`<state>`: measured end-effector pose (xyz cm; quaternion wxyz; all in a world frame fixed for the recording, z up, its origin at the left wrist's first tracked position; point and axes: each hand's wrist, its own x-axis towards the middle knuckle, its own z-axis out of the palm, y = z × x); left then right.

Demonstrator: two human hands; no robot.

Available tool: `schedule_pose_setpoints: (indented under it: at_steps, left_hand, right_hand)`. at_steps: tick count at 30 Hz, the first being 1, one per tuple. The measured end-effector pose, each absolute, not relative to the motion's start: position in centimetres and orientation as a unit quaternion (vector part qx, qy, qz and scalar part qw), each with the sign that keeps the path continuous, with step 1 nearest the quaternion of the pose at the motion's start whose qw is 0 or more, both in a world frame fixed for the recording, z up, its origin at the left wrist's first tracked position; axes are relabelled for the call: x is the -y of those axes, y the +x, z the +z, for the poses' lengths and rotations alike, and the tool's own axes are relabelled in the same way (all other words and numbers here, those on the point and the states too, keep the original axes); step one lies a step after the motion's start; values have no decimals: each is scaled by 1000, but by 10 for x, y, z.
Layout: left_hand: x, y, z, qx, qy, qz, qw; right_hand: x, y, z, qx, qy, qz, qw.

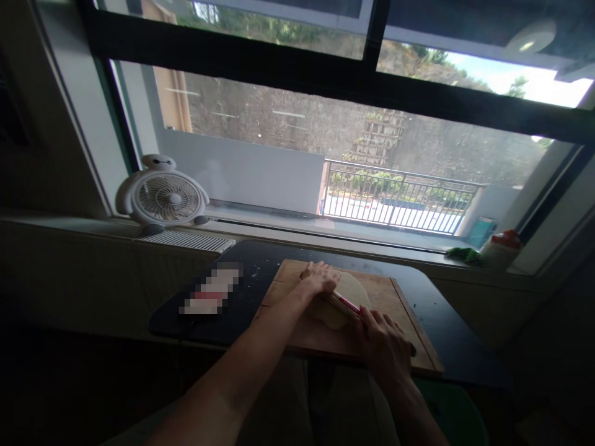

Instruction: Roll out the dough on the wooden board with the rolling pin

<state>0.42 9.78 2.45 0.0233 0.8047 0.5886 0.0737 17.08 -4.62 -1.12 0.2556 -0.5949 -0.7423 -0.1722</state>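
- Both hands are closed on a rolling pin [346,304]: the left hand [320,277] bends over its far end, the right hand [385,341] curls over its near part, with a dark tip showing past the knuckles.
- The pin, pale with red markings, slants from far left to near right across a sheet of dough [356,288].
- The dough is pale cream, thin and roughly rounded, spread over the middle of a wooden board [283,275]; its near edge falls in shadow beside the right hand, so its full outline is hard to judge.
- Wood shows to the right of the dough, as far as a dark line running along the board's right side.
- The board's near edge sits close to the front of the counter [246,254]; dark counter top shows on both sides, wider at the left.
- White specks dot the counter beyond the board's left corner, and a pixelated block [211,291] covers something farther left.
- Behind, a white fan [162,195] stands at the window's left; a bottle [501,249] and a green cloth [462,254] sit at the sill's right.
- Through the glass are a railing [400,192] and a rocky slope [288,118]; the room itself is dim.
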Motion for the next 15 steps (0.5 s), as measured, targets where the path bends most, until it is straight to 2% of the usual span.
schedule_pose_setpoints:
  at_steps: [5, 10, 15]
  left_hand:
    - [-69, -10, 22, -566, 820, 87, 8]
    - [-20, -42, 9, -533, 835, 131, -48]
    - [-29, -38, 12, -543, 832, 107, -36]
  right_hand:
    - [53, 170, -8, 748, -585, -155, 273]
    - [66, 164, -5, 746, -573, -164, 298]
    - [61, 161, -3, 739, -585, -169, 289]
